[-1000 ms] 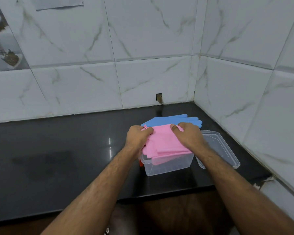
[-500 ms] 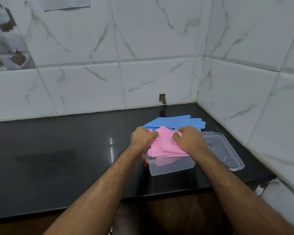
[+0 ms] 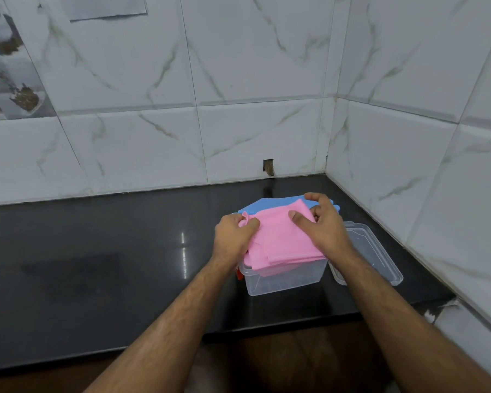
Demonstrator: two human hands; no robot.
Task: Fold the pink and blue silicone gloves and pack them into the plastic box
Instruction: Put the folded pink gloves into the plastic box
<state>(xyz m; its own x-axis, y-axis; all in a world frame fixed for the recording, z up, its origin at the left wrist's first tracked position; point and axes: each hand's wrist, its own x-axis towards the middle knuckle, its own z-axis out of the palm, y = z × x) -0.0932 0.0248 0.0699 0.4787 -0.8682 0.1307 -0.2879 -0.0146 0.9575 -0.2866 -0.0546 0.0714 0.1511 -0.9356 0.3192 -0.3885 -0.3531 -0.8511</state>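
Note:
A folded pink silicone glove (image 3: 281, 239) lies over the top of the clear plastic box (image 3: 284, 280) on the black counter. My left hand (image 3: 233, 236) grips the glove's left edge. My right hand (image 3: 323, 225) holds its far right corner, thumb on top and fingers curled over the far edge. Behind them the blue glove (image 3: 264, 205) lies flat on the counter, mostly hidden by the pink one and my right hand. Part of the pink glove hangs down inside the box.
The box's clear lid (image 3: 372, 253) lies on the black counter (image 3: 111, 251) just right of the box. A small red clip (image 3: 239, 275) shows at the box's left end. Tiled walls close off the back and right. The counter's front edge runs below my forearms.
The pink glove, pushed low into the box half a second ago, now sits higher and spread wider over the box. My right hand has shifted to its far right corner.

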